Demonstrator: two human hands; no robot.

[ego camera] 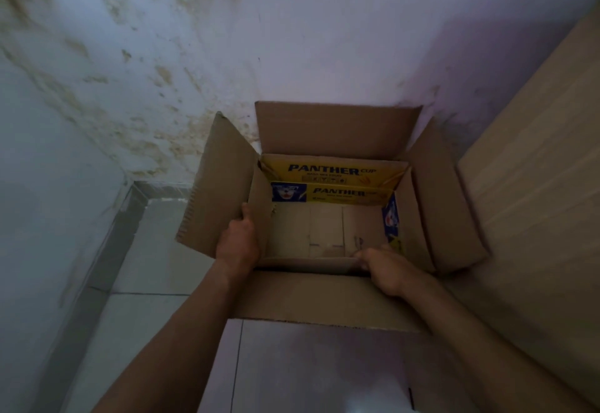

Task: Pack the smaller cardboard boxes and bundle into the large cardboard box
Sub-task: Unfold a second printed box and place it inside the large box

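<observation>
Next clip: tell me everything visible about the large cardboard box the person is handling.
The large box is plain brown corrugated cardboard, standing upright on the tiled floor in a corner by the stained wall. All four top flaps are open and splayed outward. Inside, yellow and blue cardboard printed "PANTHER CUP" lines the far and right walls; the bottom looks bare. The left hand grips the left rim by the left flap; the right hand holds the near rim. A cardboard panel stands to its right.
</observation>
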